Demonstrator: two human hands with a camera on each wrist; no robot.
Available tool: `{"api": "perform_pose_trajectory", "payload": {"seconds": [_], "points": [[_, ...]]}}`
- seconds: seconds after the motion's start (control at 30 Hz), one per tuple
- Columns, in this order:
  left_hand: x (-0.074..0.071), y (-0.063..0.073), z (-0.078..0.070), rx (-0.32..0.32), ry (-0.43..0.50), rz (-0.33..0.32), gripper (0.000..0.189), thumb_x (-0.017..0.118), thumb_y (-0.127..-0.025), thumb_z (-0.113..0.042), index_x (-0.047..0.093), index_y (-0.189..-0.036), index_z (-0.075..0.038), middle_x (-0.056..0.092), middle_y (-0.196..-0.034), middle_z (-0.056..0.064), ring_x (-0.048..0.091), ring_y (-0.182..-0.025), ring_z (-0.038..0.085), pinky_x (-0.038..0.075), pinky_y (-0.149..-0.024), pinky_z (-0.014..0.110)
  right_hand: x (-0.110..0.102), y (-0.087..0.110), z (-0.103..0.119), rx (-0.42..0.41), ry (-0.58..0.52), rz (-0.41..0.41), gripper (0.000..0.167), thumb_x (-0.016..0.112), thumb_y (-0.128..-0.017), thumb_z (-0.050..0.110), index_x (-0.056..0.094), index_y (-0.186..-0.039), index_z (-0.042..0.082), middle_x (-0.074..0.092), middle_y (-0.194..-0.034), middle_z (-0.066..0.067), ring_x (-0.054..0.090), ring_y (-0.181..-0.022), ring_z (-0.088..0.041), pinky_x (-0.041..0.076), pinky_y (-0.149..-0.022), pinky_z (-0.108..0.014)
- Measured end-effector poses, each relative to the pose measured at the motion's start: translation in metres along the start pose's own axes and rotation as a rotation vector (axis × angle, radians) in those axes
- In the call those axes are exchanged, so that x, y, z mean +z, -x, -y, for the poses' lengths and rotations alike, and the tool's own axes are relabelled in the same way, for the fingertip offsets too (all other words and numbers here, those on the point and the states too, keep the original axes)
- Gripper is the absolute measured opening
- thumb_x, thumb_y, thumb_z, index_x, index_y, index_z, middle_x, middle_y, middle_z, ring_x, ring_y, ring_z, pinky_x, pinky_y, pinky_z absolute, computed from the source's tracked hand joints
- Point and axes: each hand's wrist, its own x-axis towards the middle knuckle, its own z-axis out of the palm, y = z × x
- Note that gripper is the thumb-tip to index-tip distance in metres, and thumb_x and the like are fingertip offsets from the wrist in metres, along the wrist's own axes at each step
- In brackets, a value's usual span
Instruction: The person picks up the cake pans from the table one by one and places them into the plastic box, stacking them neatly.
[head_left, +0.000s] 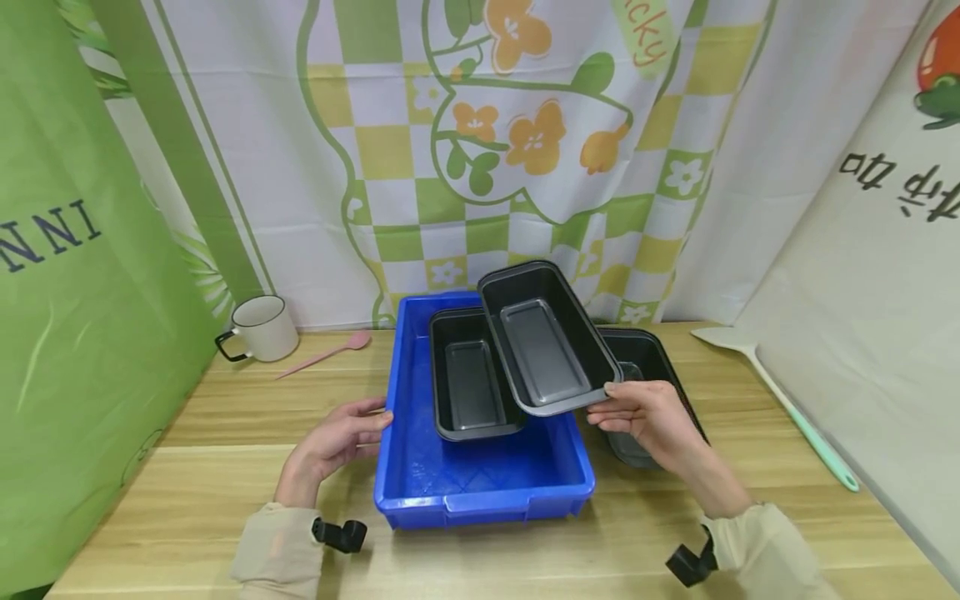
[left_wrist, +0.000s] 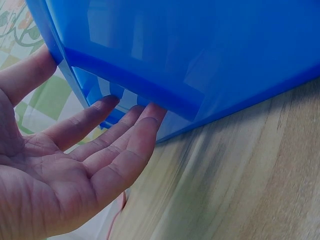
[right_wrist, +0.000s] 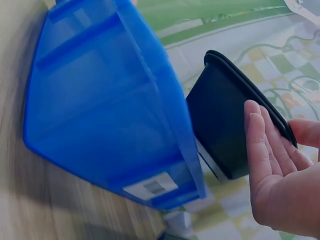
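Observation:
My right hand pinches the near right corner of a black loaf pan. This pan is tilted, above the right side of a blue plastic bin. Inside the bin lies a second loaf pan, its right side partly hidden by the held one. At the bin's left wall, my left hand holds on, thumb at the rim and fingertips against the recess below it. A third loaf pan sits on the table right of the bin, partly behind my right hand.
A white mug with a black handle stands at the back left, beside a pink spoon. On the right lies a spatula with a mint-green handle. Patterned curtains border the wooden table at the back and sides.

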Motion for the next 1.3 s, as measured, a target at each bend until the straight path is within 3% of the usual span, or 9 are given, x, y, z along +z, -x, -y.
{"api": "perform_pose_trajectory", "payload": {"seconds": [0.2, 0.43, 0.63, 0.77, 0.93, 1.17, 1.3], "points": [[0.0, 0.0, 0.0, -0.005, -0.005, -0.006, 0.072, 0.058, -0.095, -0.017, 0.017, -0.146, 0.013, 0.065, -0.116, 0.013, 0.066, -0.1, 0.02, 0.052, -0.088, 0.036, 0.018, -0.016, -0.008, 0.11, 0.033, -0.056, 0.026, 0.049, -0.095, -0.001, 0.073, -0.085, 0.003, 0.072, -0.077, -0.013, 0.071, -0.072, -0.022, 0.058, -0.065, -0.028], [0.001, 0.0, 0.0, -0.003, -0.006, 0.001, 0.071, 0.058, -0.096, -0.017, 0.017, -0.146, 0.013, 0.065, -0.117, 0.013, 0.065, -0.102, 0.022, 0.052, -0.088, 0.037, 0.036, -0.029, -0.016, 0.174, 0.061, -0.098, 0.021, 0.051, -0.093, 0.0, 0.069, -0.083, 0.004, 0.071, -0.075, -0.013, 0.071, -0.069, -0.022, 0.058, -0.065, -0.03], [0.0, 0.0, 0.0, -0.003, -0.004, 0.0, 0.071, 0.058, -0.095, -0.016, 0.017, -0.146, 0.013, 0.065, -0.116, 0.012, 0.065, -0.101, 0.021, 0.052, -0.088, 0.036, 0.048, -0.038, -0.022, 0.224, 0.064, -0.137, 0.011, 0.053, -0.092, 0.001, 0.062, -0.093, -0.006, 0.071, -0.075, -0.014, 0.071, -0.069, -0.023, 0.058, -0.066, -0.032], [0.0, 0.0, 0.0, -0.007, -0.005, -0.003, 0.072, 0.058, -0.095, -0.017, 0.017, -0.146, 0.013, 0.065, -0.117, 0.013, 0.065, -0.1, 0.02, 0.052, -0.088, 0.036, 0.055, -0.043, -0.025, 0.241, 0.085, -0.151, 0.024, 0.054, -0.091, 0.002, 0.056, -0.107, -0.016, 0.071, -0.075, -0.014, 0.071, -0.067, -0.023, 0.058, -0.065, -0.031], [0.0, 0.0, -0.001, -0.008, -0.006, -0.001, 0.072, 0.059, -0.095, -0.016, 0.017, -0.146, 0.013, 0.065, -0.116, 0.012, 0.066, -0.099, 0.018, 0.052, -0.088, 0.035, 0.06, -0.046, -0.023, 0.27, 0.107, -0.096, 0.032, 0.056, -0.092, 0.005, 0.054, -0.114, -0.019, 0.072, -0.08, -0.015, 0.071, -0.071, -0.022, 0.058, -0.068, -0.031], [0.001, 0.0, -0.002, -0.009, -0.008, 0.001, 0.074, 0.059, -0.094, -0.017, 0.016, -0.146, 0.013, 0.064, -0.118, 0.013, 0.065, -0.101, 0.02, 0.051, -0.09, 0.037, 0.063, -0.052, -0.016, 0.305, 0.36, 0.009, 0.034, 0.059, -0.093, 0.01, 0.06, -0.107, -0.021, 0.071, -0.081, -0.017, 0.071, -0.071, -0.022, 0.058, -0.068, -0.032], [0.001, 0.001, -0.002, -0.011, -0.006, 0.0, 0.073, 0.059, -0.095, -0.017, 0.016, -0.146, 0.013, 0.063, -0.119, 0.014, 0.065, -0.102, 0.021, 0.05, -0.091, 0.039, 0.063, -0.054, -0.013, 0.331, 0.441, 0.039, 0.035, 0.061, -0.093, 0.013, 0.062, -0.105, -0.02, 0.071, -0.081, -0.019, 0.071, -0.07, -0.022, 0.058, -0.068, -0.035]]}}
